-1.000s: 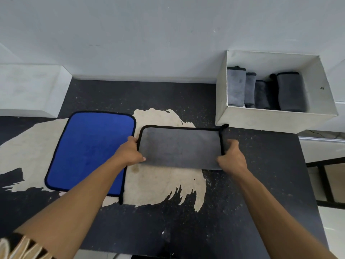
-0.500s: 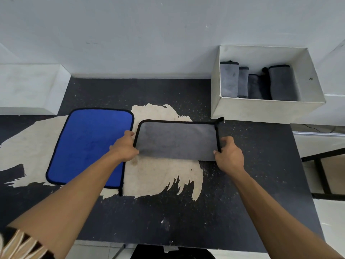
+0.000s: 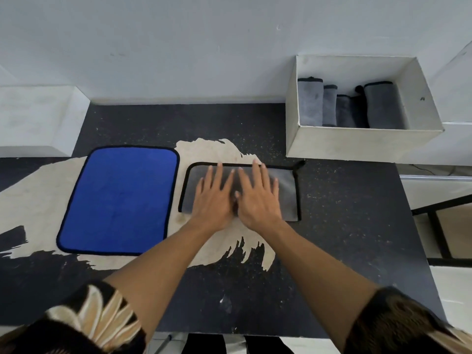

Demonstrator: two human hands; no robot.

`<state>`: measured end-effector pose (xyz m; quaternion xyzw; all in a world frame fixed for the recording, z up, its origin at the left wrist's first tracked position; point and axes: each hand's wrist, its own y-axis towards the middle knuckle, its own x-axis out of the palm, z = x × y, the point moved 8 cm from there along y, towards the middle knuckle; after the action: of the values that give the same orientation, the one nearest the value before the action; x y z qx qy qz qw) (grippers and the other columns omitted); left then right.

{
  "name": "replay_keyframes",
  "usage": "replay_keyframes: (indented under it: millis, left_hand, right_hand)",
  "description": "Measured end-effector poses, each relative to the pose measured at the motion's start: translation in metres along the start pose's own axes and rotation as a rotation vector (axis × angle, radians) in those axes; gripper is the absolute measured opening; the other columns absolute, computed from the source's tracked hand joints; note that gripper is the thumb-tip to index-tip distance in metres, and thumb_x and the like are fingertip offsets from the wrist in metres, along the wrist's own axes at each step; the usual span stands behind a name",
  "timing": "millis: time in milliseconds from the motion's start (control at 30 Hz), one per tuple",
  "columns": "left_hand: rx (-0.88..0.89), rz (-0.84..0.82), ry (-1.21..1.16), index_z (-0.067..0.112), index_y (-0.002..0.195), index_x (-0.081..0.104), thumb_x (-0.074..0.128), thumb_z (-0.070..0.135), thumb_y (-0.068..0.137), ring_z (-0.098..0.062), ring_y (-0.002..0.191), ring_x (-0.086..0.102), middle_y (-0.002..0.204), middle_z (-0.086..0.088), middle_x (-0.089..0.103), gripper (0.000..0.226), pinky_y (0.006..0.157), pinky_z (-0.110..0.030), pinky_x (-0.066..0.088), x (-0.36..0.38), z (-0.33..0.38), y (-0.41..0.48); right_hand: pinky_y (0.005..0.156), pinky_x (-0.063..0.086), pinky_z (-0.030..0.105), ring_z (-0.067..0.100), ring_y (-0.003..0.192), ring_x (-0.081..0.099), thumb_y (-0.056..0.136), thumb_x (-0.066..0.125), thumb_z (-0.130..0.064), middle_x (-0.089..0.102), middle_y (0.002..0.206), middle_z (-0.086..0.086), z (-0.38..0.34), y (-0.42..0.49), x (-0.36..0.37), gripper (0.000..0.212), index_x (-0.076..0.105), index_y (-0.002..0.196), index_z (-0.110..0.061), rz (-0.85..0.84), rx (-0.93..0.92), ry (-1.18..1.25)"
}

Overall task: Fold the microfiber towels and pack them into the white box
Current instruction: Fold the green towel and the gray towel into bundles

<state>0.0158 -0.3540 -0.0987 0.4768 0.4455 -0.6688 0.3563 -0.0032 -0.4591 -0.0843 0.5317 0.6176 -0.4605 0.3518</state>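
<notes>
**A:** Where does the gray towel [image 3: 286, 192] lie against the hands?

**B:** Right under them. It lies folded into a long rectangle on the table [image 3: 344, 226], just in front of the white box [image 3: 357, 144] and a little to its left. The left hand [image 3: 214, 203] and right hand [image 3: 258, 200] lie flat on its middle, side by side with thumbs touching, fingers straight and spread toward the far edge.

**A:** And half a second ago?

**B:** Each hand pinched one end of the towel at its near edge. Now both have let go and moved to the centre.

**A:** Materials?

**B:** The towel is soft and matte, with black piping, rounded corners and a small loop at the corner nearest the box. A blue towel [image 3: 120, 200] with the same piping lies unfolded further left of the box. Inside the box, folded gray towels [image 3: 310, 103] stand on edge. The tabletop is dark and speckled, with a pale worn patch.
</notes>
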Motion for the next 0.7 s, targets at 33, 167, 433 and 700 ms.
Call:
replay_keyframes:
  millis: [33, 167, 433, 700]
  left_hand:
    - [0.019, -0.026, 0.022, 0.027, 0.156, -0.012, 0.025, 0.051, 0.102, -0.03, 0.149, -0.019, 0.161, -0.01, -0.023, 0.07, 0.122, -0.053, 0.005, 0.013, 0.0, 0.001]
    - [-0.042, 0.004, 0.031, 0.028, 0.153, -0.022, 0.005, 0.064, 0.097, -0.028, 0.147, -0.026, 0.159, -0.01, -0.03, 0.072, 0.121, -0.049, -0.008, 0.033, -0.03, -0.009]
    - [-0.469, 0.222, -0.194, 0.012, 0.145, 0.036, 0.054, 0.037, 0.098, -0.037, 0.135, 0.035, 0.149, -0.018, 0.034, 0.056, 0.107, -0.05, 0.034, -0.007, -0.089, -0.035]
    - [-0.714, -0.048, -0.516, 0.006, 0.1, 0.056, 0.065, 0.022, 0.092, -0.025, 0.081, 0.059, 0.098, -0.011, 0.062, 0.02, 0.063, -0.035, 0.047, 0.0, -0.108, -0.035]
  right_hand:
    - [0.118, 0.002, 0.062, 0.029, 0.15, -0.016, 0.104, 0.028, -0.041, -0.014, 0.164, 0.009, 0.002, 0.003, 0.013, 0.059, 0.008, 0.157, -0.026, -0.047, -0.005, -0.019]
    - [0.116, -0.007, 0.064, 0.026, 0.148, -0.023, 0.099, 0.007, -0.062, -0.024, 0.162, 0.007, 0.043, -0.003, 0.035, 0.067, -0.011, 0.156, -0.032, -0.064, 0.045, -0.17]
    - [0.117, 0.008, 0.06, 0.036, 0.15, 0.001, 0.1, 0.034, -0.051, -0.003, 0.163, 0.015, 0.098, -0.019, 0.001, 0.07, 0.008, 0.156, -0.017, 0.032, 0.307, -0.088]
    - [0.083, 0.052, 0.039, 0.034, 0.102, 0.063, 0.086, 0.069, -0.044, 0.067, 0.111, 0.014, 0.124, -0.051, -0.007, 0.049, 0.058, 0.113, -0.005, -0.002, 0.774, 0.317]
